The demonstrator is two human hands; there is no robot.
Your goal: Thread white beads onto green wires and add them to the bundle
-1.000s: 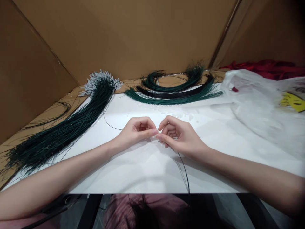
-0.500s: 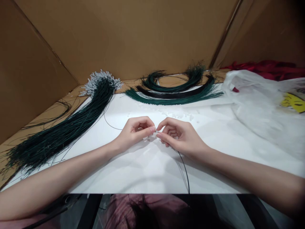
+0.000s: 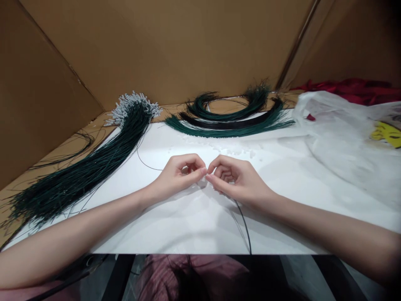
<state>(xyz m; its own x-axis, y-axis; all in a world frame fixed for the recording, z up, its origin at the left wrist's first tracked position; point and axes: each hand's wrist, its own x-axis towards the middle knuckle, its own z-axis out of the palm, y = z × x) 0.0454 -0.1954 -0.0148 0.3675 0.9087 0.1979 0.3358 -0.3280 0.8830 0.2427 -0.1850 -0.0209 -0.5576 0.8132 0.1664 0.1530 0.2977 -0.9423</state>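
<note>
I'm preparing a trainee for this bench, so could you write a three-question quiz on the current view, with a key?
1. How are the fingertips of the left hand and right hand placed? A: wide apart; B: close together; C: out of view.
2. True or false: red material lies beyond the plastic bag, farther from the person.
3. Complete: a dark strand comes out below the ____ hand and runs to the near edge of the white tabletop.

Key: 1. B; 2. True; 3. right.
</note>
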